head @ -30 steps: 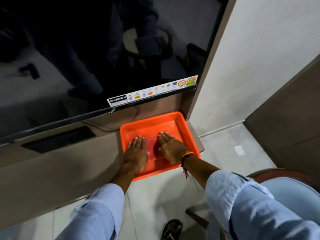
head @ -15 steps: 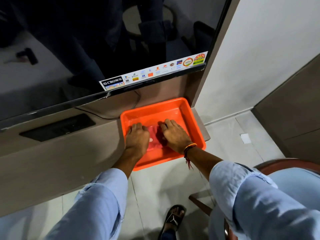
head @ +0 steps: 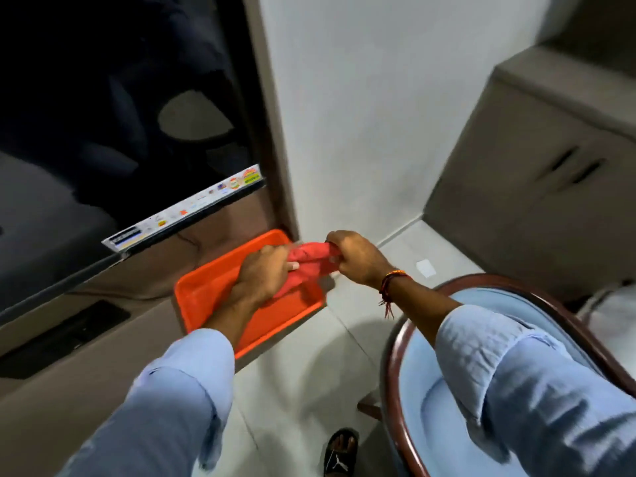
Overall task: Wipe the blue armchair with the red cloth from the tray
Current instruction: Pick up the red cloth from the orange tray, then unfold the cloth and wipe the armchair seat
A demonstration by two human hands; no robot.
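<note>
With both hands, left hand [head: 263,270] and right hand [head: 354,258], closed on the red cloth [head: 308,261] above the tray [head: 213,294], we judge the armchair [head: 423,373] lies down-right, nearer our right hand.

Clearance, as I read it from the head view: my 2 hands, left hand [head: 263,273] and right hand [head: 354,258], grip the red cloth [head: 308,261] above the orange tray [head: 203,294].
- Left: the television screen [head: 103,132] and the shelf [head: 86,373] under it block passage.
- Ahead: white wall [head: 378,115], near the knuckles.
- Right: blue armchair [head: 416,390] with its dark wooden rim, under my right forearm; brown cabinet [head: 533,201] beyond.
- Open: bare tiled floor [head: 309,373] between shelf and armchair.
</note>
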